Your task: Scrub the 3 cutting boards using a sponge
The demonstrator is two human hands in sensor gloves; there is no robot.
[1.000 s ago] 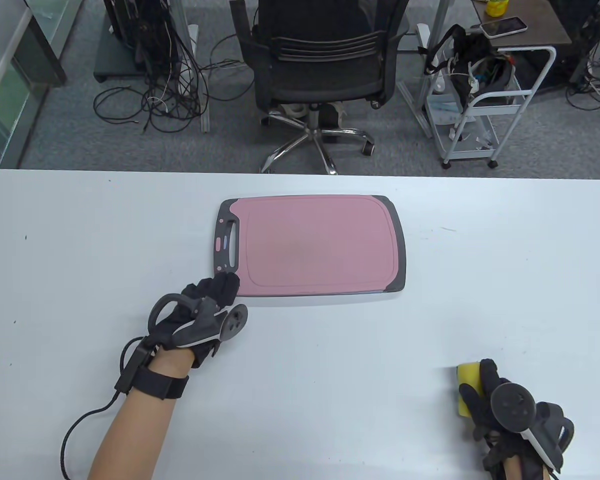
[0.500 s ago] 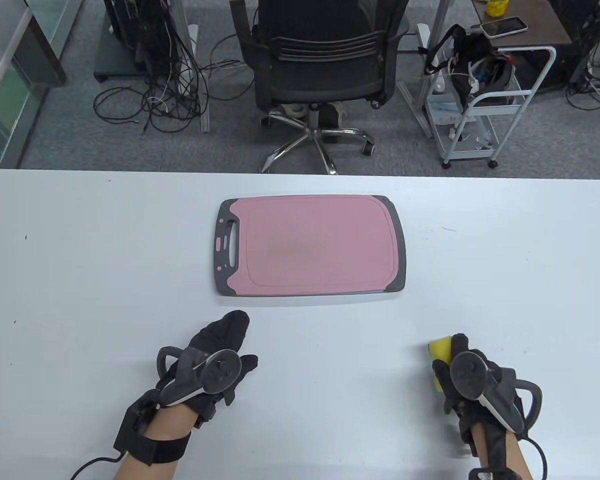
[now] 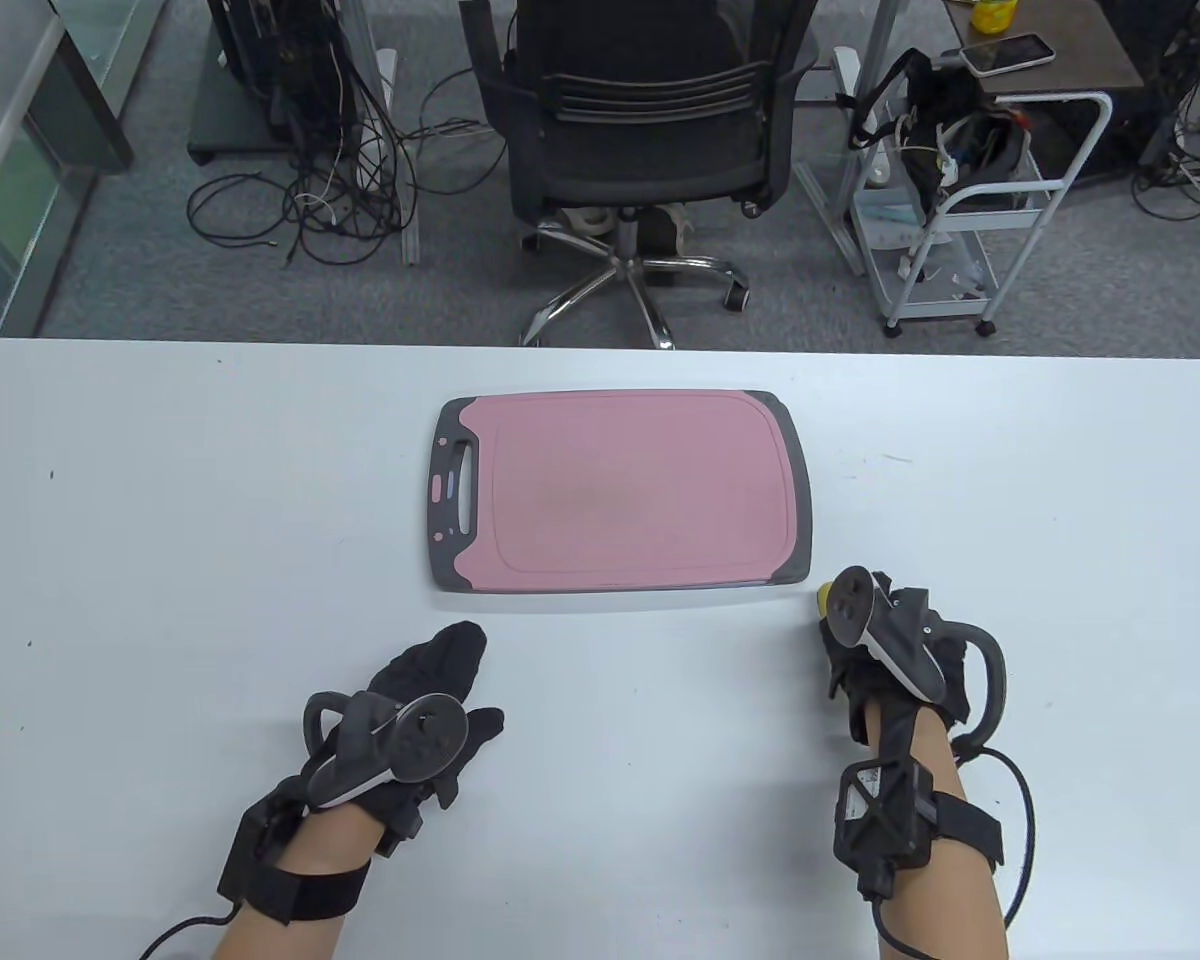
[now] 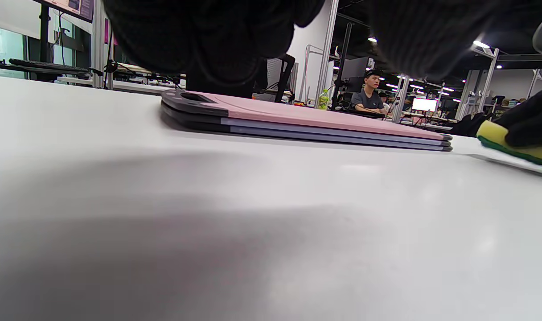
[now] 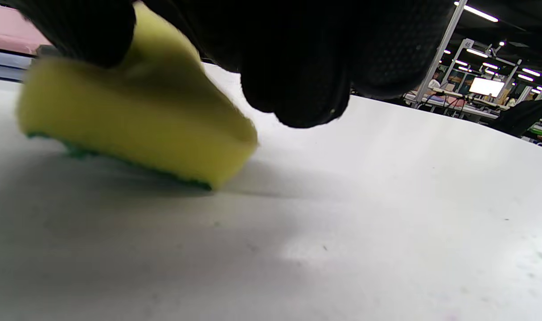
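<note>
The pink cutting board (image 3: pixel 640 490) tops a stack mid-table (image 3: pixel 160 500), long axis left to right, handle left. The right hand (image 3: pixel 890 640), its grip curled round the yellow sponge (image 5: pixel 133 120), sits just beside the near right corner, the board up and left of it. The left hand (image 3: pixel 425 690) rests flat, holding nothing. Only the left wrist view shows the layered boards (image 4: pixel 297 127); overhead they read as one.

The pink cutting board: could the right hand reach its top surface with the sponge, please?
Probably yes: the right hand holds the sponge just off the pink cutting board's near right corner, with nothing between them.
</note>
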